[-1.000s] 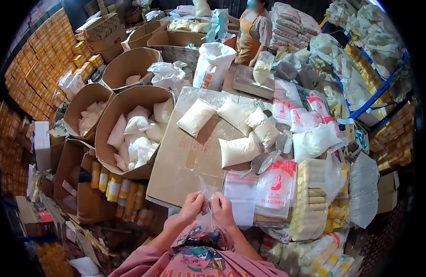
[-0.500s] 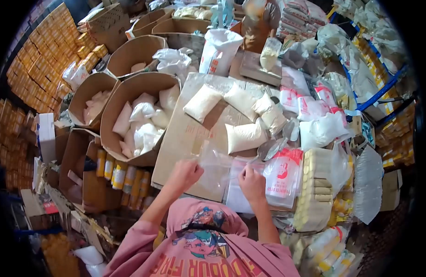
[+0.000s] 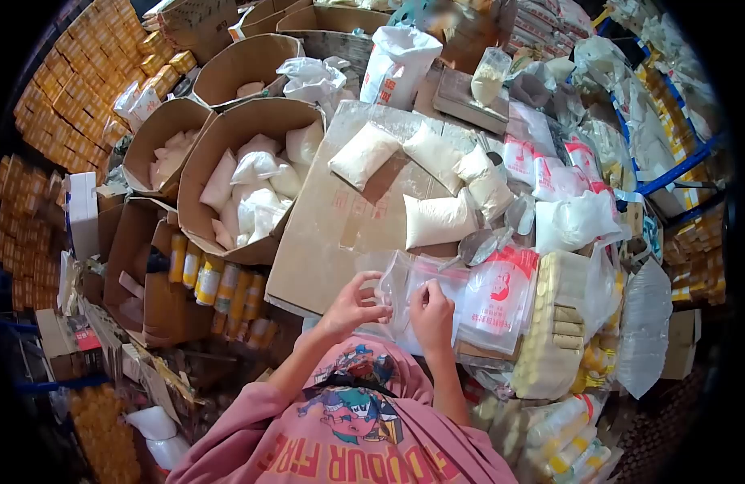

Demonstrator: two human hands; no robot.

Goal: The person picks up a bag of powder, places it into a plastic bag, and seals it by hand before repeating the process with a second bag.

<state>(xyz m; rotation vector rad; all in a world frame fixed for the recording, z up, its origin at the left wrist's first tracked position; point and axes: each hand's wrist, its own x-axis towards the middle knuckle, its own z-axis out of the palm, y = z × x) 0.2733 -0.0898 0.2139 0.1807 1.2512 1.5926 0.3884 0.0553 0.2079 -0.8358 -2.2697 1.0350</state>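
hands working an empty clear bag, filling not begun

left hand (image 3: 355, 302) & right hand (image 3: 431, 315) both pinch the bag (image 3: 398, 294) (looks empty) over the cardboard (image 3: 324, 234) edge; four filled packs (image 3: 437, 219) already lie on it, more in the box (image 3: 196, 173) to the left.

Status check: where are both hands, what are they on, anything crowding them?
Left hand and right hand both pinching an empty clear plastic bag. Bag over the edge of the flat cardboard sheet. Stack of printed bags close on the right.
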